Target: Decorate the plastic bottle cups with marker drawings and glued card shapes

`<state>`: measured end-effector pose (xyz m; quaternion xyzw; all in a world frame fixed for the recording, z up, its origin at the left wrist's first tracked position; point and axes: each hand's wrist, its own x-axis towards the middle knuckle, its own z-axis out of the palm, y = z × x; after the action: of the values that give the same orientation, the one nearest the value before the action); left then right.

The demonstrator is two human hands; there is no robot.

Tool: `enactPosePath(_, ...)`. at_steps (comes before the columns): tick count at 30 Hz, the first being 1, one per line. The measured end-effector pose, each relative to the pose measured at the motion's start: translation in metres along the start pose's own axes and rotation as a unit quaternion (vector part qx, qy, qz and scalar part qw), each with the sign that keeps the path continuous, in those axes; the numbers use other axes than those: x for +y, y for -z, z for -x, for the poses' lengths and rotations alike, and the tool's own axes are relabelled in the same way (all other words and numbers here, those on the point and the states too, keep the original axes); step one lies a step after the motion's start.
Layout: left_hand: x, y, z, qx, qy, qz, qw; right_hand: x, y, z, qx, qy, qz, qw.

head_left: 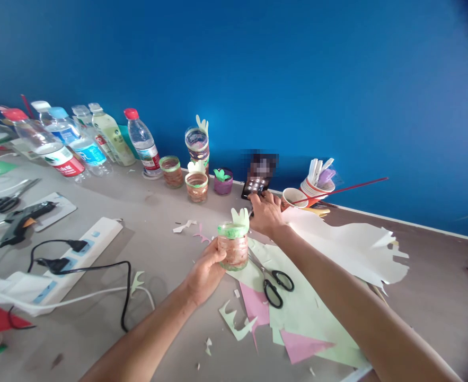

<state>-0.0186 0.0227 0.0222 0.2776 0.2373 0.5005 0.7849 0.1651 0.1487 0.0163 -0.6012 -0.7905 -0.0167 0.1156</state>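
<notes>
My left hand is closed around a small jar wrapped in brown, with green bands at rim and base. A pale green paper cutout with rounded lobes stands up from the jar's rim. My right hand reaches to the lower end of a phone that leans against the blue wall; its fingers are apart, and I cannot tell whether they touch the screen. Black-handled scissors lie on pale green paper between my arms, their blade tips hidden behind the jar.
Decorated jars and several plastic bottles stand along the wall. A power strip with cords, a glue gun and other scissors lie left. Paper cups, white paper and a red stick are right.
</notes>
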Motion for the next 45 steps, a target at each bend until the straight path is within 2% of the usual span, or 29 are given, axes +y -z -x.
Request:
enactPosePath(9, 0.000, 0.001, -0.001, -0.003, 0.001, -0.002, 1.000, 0.001, 0.000, -0.005, -0.001, -0.017, -0.010, 1.000)
enactPosePath(16, -0.003, 0.005, 0.000, 0.003, 0.000, 0.002, 1.000, -0.006, 0.010, -0.014, 0.030, -0.001, 0.007, 1.000)
enactPosePath(24, -0.003, 0.006, -0.002, -0.003, -0.005, 0.010, 1.000, -0.005, 0.008, -0.031, 0.034, 0.013, 0.027, 0.999)
enactPosePath(35, -0.001, 0.001, -0.001, -0.001, 0.004, -0.002, 1.000, 0.003, 0.008, 0.010, 0.018, 0.023, 0.012, 1.000)
enactPosePath(41, -0.001, 0.001, -0.001, -0.012, 0.007, -0.002, 1.000, 0.012, 0.013, 0.015, 0.023, -0.016, -0.001, 1.000)
enactPosePath(45, 0.000, 0.000, -0.001, -0.014, 0.003, -0.009, 1.000, 0.014, 0.014, 0.016, 0.017, -0.011, -0.009, 1.000)
